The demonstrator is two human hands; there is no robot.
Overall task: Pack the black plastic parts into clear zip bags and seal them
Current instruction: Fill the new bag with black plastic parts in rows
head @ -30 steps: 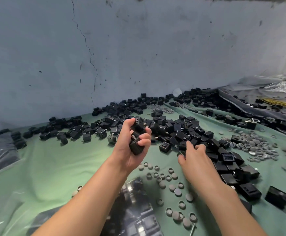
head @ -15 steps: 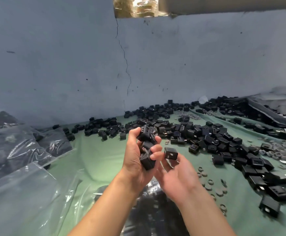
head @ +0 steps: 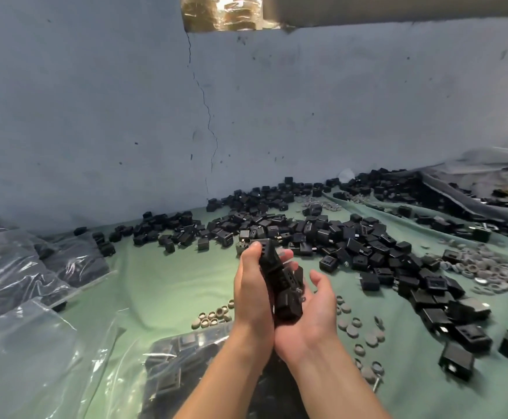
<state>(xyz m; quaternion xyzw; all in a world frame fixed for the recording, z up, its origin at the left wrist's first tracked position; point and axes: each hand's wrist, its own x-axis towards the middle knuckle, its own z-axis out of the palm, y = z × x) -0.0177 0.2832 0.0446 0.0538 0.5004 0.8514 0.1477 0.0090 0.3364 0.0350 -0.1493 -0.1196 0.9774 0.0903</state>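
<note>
Several black parts [head: 280,285] sit stacked between both hands at centre frame. The left hand [head: 254,293] is clamped round the stack, and the right hand [head: 314,317] is cupped beneath it, palm up, fingers loose. A part-filled zip bag [head: 180,358] lies at 6 o'clock below the wrists. On the green cloth [head: 171,282] a loose pile [head: 346,240] spreads from 12 to 3 o'clock — grey caps [head: 485,267] at 3.
</note>
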